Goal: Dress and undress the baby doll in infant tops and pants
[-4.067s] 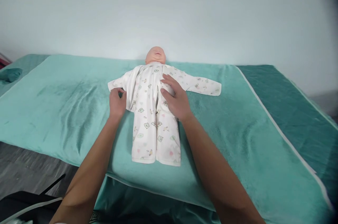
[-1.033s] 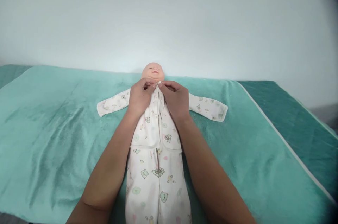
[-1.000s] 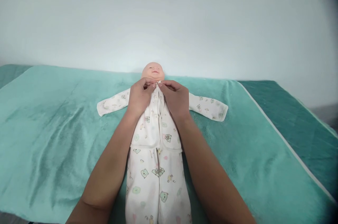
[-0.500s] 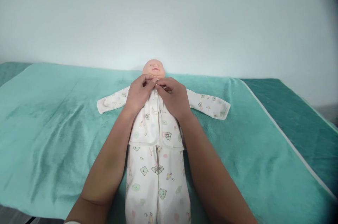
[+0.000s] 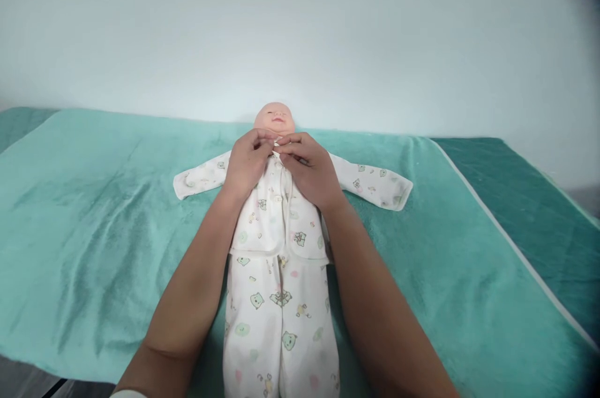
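A baby doll (image 5: 274, 115) lies on its back, head toward the wall, its sleeves spread out to both sides. It wears a white printed jacket (image 5: 262, 223) with a front opening and white printed trousers (image 5: 255, 329). At the collar, my left hand (image 5: 248, 157) pinches the jacket's edge between thumb and fingers. Close against it, my right hand (image 5: 312, 167) also pinches the collar edge from the other side. The fingertips of both hands nearly meet just below the doll's chin, and they hide most of the neckline. A button shows lower on the jacket front.
Under the doll a light green blanket (image 5: 117, 229) covers the table, wrinkled at the left. A darker green cover (image 5: 520, 210) shows at the right beyond the blanket's pale edge. A plain pale wall (image 5: 300, 29) rises directly behind. Floor shows at the lower left.
Both hands stay at the collar, with small shifts of the fingers. The right fingers have spread slightly. The whole view has shifted a little.
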`<state>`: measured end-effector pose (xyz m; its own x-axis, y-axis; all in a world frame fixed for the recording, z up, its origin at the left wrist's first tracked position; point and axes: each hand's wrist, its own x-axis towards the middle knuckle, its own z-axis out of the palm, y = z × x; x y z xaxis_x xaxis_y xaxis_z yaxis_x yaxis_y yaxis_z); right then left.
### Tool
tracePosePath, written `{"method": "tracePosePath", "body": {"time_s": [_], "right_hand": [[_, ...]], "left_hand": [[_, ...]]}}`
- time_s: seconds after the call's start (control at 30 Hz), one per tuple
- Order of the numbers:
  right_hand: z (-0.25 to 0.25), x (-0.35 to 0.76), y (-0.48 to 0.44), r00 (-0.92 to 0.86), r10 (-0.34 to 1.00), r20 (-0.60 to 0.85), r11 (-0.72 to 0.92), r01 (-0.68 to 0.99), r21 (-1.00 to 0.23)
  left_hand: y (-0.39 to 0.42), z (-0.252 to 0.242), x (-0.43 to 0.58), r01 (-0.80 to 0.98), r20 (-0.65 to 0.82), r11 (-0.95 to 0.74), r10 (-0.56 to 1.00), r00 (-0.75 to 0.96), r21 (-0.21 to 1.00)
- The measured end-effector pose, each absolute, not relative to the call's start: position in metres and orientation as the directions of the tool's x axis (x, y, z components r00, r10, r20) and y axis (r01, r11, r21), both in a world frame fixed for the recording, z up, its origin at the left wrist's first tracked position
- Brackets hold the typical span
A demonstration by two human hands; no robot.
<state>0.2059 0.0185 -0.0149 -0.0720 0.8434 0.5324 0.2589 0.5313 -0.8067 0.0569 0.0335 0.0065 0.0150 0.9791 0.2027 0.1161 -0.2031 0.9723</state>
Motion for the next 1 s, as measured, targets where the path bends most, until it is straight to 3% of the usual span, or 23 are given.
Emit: {"method": "tracePosePath", "body": {"time_s": [0.2,0.5,0.67,0.8,0.9,1.0], "right_hand": [[-0.016,0.206,0.018,0.024,0.877,0.479,0.473,0.125,-0.872],[-0.015,0.204,0.017,0.118,0.871,0.476,0.447,0.211,-0.869],[-0.009,0.201,0.001,0.131,0.878,0.46,0.4,0.324,-0.857],[-0.007,0.193,-0.026,0.108,0.896,0.431,0.327,0.496,-0.804],[-0.01,0.187,-0.043,0.11,0.893,0.436,0.285,0.612,-0.738],[-0.014,0.186,-0.05,0.106,0.895,0.434,0.27,0.645,-0.715]], "left_hand": [[0.034,0.005,0.057,0.109,0.196,-0.195,0.981,-0.002,0.975],[0.033,0.006,0.058,0.314,0.284,-0.274,0.959,0.014,0.909],[0.031,0.001,0.057,0.48,0.394,-0.375,0.917,0.065,0.793],[0.02,-0.002,0.055,0.65,0.457,-0.452,0.872,0.177,0.611],[0.01,-0.002,0.054,0.752,0.429,-0.443,0.872,0.235,0.489],[0.008,-0.002,0.056,0.789,0.4,-0.406,0.889,0.224,0.46]]}}
